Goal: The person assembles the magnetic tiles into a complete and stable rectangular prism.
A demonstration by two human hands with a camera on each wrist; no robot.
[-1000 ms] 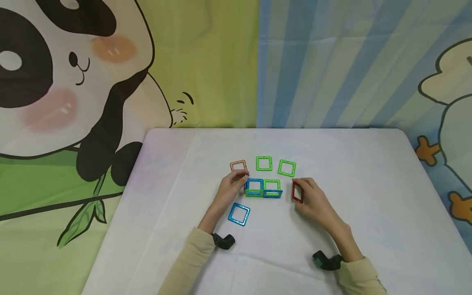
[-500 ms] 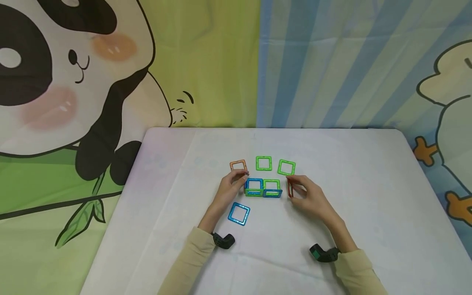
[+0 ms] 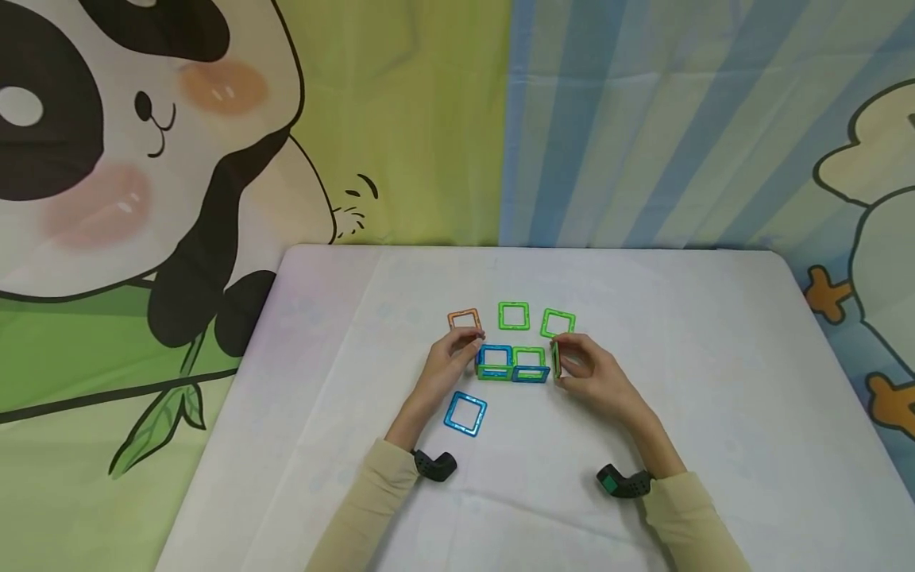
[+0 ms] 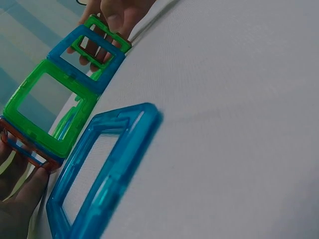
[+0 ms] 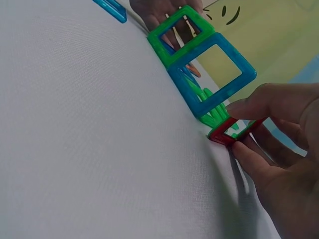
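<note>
The left hand (image 3: 447, 364) grips a red tile (image 4: 31, 142) at the left end of the frame (image 3: 512, 372), the right hand (image 3: 597, 375) pinches a red-and-green tile (image 3: 556, 360) upright at its right end, and a blue tile (image 3: 461, 429) lies nearer on the table (image 3: 715, 381)

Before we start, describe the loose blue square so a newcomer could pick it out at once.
On the white table, find the joined squares. Below their left end in the head view lies the loose blue square, flat and alone: the only blue one joined to nothing.
</note>
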